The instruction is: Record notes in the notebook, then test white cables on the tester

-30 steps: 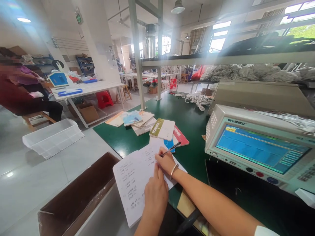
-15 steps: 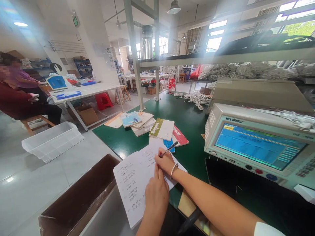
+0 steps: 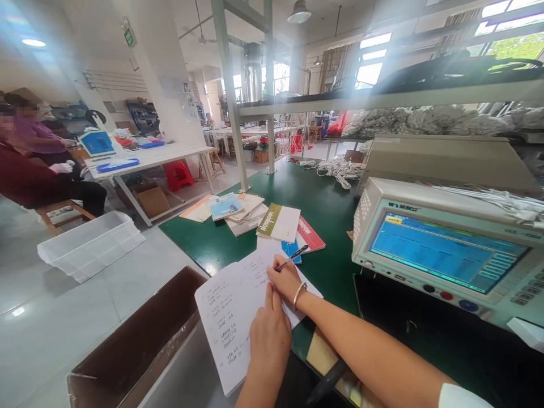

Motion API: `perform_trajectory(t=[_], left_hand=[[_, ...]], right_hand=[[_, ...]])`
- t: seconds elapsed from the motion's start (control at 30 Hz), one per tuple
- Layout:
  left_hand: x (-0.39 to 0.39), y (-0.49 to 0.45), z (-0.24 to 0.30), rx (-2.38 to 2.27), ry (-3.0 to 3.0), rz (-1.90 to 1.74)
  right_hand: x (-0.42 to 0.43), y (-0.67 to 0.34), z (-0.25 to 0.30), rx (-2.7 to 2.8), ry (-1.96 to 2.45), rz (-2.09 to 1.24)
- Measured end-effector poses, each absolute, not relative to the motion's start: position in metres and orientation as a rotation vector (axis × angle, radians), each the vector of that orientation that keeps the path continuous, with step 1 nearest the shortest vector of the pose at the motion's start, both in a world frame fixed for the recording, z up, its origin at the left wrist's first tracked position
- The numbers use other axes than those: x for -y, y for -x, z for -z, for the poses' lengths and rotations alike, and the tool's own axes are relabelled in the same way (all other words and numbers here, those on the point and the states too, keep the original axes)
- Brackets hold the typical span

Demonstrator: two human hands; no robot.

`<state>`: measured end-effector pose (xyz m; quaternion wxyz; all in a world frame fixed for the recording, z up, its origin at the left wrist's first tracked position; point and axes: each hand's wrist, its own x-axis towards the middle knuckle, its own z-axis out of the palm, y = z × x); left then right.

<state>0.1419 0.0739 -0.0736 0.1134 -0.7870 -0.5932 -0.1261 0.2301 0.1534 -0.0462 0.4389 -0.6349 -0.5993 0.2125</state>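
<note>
Green workshop table (image 3: 334, 218) bears a notebook (image 3: 227, 309), right hand (image 3: 286, 278) pinching a pen (image 3: 296, 254), left hand (image 3: 271, 333) outstretched, empty.

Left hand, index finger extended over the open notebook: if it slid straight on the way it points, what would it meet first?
Most likely the right hand, which holds the pen just ahead of the left hand. The gap looks tiny; this view does not settle whether they touch.
</note>
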Motion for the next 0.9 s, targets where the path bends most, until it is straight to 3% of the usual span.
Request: perform_trajectory(t=[0.77,0.9], left_hand=[[-0.076,-0.143,0.071,1.785,2.34,0.371],[-0.068,-0.137,0.063,1.872,2.47,0.63]], right_hand=[[-0.154,-0.23,0.048,1.455,1.572,-0.504],[-0.159,-0.231,0.053,1.379,1.557,-0.507]])
